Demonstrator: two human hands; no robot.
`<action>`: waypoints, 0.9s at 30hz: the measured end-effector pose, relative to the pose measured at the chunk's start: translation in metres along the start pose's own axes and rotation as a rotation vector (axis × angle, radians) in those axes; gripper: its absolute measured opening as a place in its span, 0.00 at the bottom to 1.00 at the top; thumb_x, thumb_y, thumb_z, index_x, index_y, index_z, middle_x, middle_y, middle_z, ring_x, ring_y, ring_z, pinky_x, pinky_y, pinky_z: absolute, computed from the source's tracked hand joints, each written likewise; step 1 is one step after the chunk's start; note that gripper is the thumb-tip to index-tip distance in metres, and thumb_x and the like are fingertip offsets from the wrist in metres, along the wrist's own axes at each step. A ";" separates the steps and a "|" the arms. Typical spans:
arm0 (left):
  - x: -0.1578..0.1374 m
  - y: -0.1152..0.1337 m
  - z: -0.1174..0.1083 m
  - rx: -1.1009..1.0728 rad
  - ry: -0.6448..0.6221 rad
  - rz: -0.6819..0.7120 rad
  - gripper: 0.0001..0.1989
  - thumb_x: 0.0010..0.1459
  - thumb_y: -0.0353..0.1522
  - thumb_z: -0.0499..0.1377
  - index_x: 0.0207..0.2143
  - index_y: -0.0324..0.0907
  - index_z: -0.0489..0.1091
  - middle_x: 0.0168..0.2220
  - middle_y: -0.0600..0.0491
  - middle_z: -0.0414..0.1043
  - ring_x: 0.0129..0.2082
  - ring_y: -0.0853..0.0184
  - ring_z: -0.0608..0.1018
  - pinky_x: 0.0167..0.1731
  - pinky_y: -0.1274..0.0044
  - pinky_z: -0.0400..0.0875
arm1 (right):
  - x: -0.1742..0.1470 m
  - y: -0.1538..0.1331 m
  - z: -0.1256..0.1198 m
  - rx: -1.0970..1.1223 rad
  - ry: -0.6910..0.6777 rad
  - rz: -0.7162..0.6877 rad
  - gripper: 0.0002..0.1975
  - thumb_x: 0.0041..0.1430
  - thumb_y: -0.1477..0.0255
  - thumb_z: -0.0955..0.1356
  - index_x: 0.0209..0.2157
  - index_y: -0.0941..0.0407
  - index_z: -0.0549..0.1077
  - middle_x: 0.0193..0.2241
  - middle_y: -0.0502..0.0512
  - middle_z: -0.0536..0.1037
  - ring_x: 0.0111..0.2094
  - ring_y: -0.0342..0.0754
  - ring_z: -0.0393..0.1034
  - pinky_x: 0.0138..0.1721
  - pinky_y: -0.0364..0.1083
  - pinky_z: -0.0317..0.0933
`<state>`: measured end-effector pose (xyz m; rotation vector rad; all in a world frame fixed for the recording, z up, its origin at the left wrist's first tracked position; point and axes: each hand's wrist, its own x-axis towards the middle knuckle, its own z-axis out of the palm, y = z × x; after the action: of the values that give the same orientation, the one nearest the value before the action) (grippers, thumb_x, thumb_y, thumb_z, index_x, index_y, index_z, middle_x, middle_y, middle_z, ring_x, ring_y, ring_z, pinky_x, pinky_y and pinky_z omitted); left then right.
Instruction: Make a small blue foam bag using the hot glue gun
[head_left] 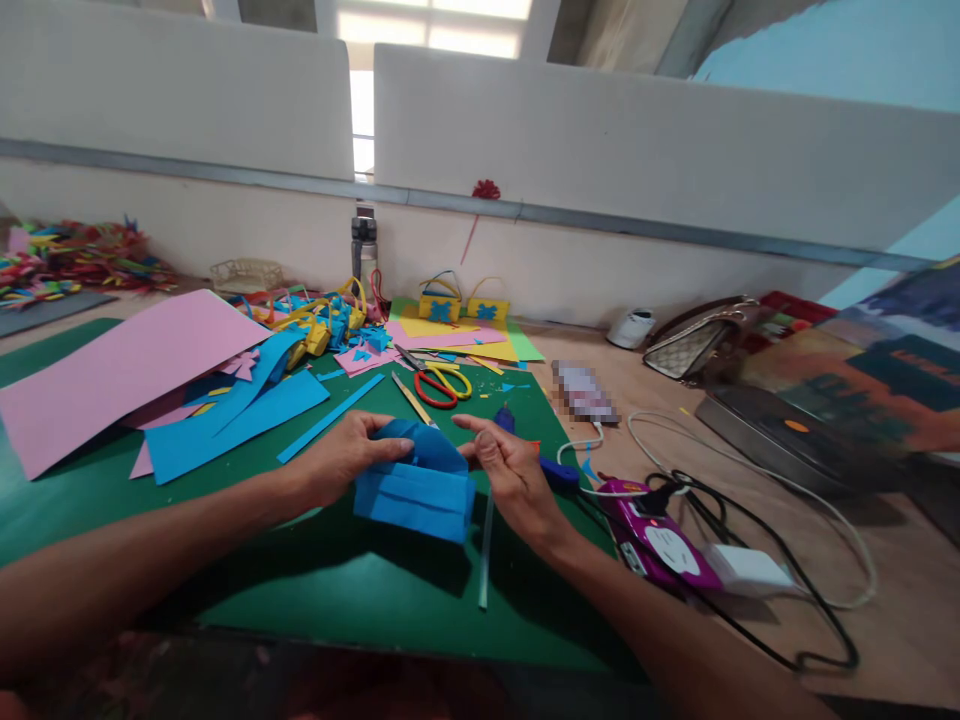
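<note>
A small blue paper bag [412,495], folded with a raised flap, is held above the green cutting mat [315,590]. My left hand [352,455] pinches its upper left side, thumb on the front of the flap. At the flap's right edge, my right hand [514,480] has its fingers bent in against the paper; the exact contact is partly hidden. A clear glue stick [487,555] lies beneath my right hand. Just beyond that hand is a blue glue gun [559,474], partly covered. Scissors [439,388] with red and yellow handles and a pencil-like tool [415,400] lie behind the bag.
Pink sheet [135,370], blue sheets [232,430] and a blue strip [330,418] lie left. Two yellow paper bags [440,307] stand at the back. On the right are a purple power strip [660,540], looping cables, a phone [583,390] and a dark case [772,435].
</note>
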<state>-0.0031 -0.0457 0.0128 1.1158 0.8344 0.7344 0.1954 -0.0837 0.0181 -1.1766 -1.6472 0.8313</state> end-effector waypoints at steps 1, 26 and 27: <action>0.000 0.000 0.000 -0.010 0.017 0.004 0.15 0.41 0.36 0.67 0.31 0.36 0.73 0.25 0.53 0.74 0.21 0.70 0.73 0.25 0.77 0.69 | 0.001 0.000 0.000 0.040 0.009 0.021 0.23 0.61 0.57 0.58 0.46 0.58 0.70 0.25 0.52 0.75 0.28 0.46 0.71 0.32 0.45 0.65; -0.003 0.003 0.000 0.528 -0.183 0.110 0.13 0.49 0.37 0.59 0.29 0.34 0.74 0.21 0.56 0.68 0.19 0.75 0.64 0.20 0.83 0.59 | -0.012 -0.008 0.006 -0.347 -0.152 -0.080 0.22 0.53 0.76 0.64 0.52 0.58 0.66 0.23 0.47 0.70 0.25 0.41 0.64 0.31 0.42 0.58; -0.003 0.002 0.000 0.514 -0.181 0.098 0.14 0.49 0.37 0.59 0.29 0.33 0.73 0.21 0.56 0.68 0.20 0.75 0.64 0.20 0.83 0.59 | -0.012 -0.008 0.006 -0.357 -0.146 -0.096 0.22 0.53 0.76 0.65 0.51 0.58 0.66 0.23 0.47 0.71 0.25 0.42 0.64 0.31 0.42 0.59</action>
<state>-0.0048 -0.0479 0.0158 1.6662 0.8395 0.4972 0.1886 -0.0981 0.0194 -1.2890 -2.0153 0.5883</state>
